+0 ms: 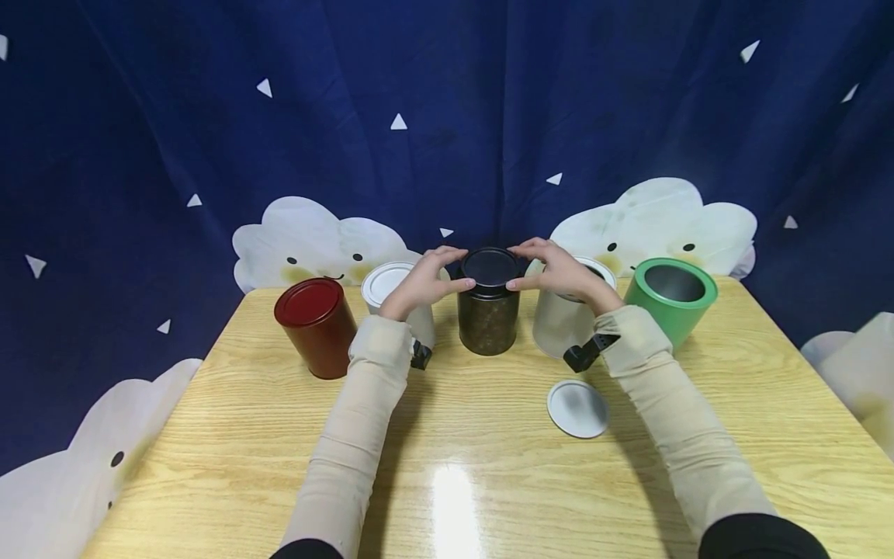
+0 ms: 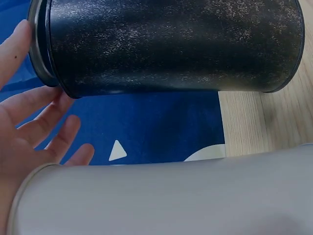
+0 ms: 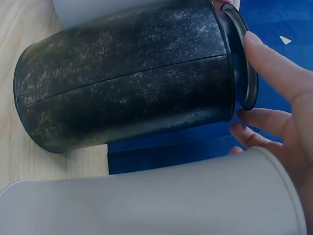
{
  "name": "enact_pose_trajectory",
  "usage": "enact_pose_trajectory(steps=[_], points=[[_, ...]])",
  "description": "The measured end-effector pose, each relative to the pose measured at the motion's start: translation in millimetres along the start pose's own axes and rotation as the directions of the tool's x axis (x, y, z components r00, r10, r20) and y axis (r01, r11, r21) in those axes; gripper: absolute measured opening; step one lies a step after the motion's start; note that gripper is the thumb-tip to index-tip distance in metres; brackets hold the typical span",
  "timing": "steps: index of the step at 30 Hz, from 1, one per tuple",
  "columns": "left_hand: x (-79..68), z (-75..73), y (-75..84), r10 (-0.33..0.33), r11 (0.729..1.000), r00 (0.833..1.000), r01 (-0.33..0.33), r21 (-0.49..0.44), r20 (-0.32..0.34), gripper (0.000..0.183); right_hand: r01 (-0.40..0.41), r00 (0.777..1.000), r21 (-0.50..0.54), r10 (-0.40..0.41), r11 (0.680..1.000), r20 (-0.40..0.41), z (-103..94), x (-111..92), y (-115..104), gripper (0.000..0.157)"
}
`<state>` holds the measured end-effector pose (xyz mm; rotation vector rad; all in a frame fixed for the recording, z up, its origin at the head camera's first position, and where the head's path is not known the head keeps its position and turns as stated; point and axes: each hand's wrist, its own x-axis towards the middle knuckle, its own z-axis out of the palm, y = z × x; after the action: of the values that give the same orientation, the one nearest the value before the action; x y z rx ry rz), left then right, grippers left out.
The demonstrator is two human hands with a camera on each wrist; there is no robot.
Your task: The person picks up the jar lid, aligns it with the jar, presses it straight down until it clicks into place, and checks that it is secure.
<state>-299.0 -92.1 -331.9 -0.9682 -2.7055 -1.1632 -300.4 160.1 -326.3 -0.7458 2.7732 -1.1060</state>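
Observation:
A speckled black can [image 1: 487,328] stands upright in the middle of the row. Its round black lid [image 1: 491,266] is at the can's mouth, with a gap showing under its rim in both wrist views. My left hand [image 1: 427,279] holds the lid's left edge, thumb in front and fingers behind. On the opposite edge my right hand [image 1: 562,272] grips the same lid between thumb [image 3: 269,61] and fingers. In the right wrist view the lid's rim [image 3: 248,83] sits slightly askew to the can's top. Both forearms reach forward over the table.
A lidded red can [image 1: 323,334] and a lidded white can [image 1: 386,283] stand to the left. On the right are an uncovered off-white can [image 1: 556,326] and an uncovered green can [image 1: 663,314]. A white lid [image 1: 577,409] lies on the wooden table [image 1: 503,466]. Behind hangs a blue curtain [image 1: 454,93].

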Motion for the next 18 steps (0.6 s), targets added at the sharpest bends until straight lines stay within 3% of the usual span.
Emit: enact_pose_trajectory(steps=[9, 18], points=[[0.8, 3.3, -3.5, -0.027, 0.999, 0.998, 0.025, 0.048, 0.052, 0.057, 0.006, 0.999, -0.065, -0.003, 0.998, 0.044, 4.1, 0.9, 6.0, 0.074], [-0.2, 4.5, -2.5, -0.024, 0.998, 0.998, 0.021, 0.066, 0.056, 0.056, 0.015, 0.998, -0.124, -0.008, 0.992, 0.058, 4.2, -0.2, 3.9, 0.072]])
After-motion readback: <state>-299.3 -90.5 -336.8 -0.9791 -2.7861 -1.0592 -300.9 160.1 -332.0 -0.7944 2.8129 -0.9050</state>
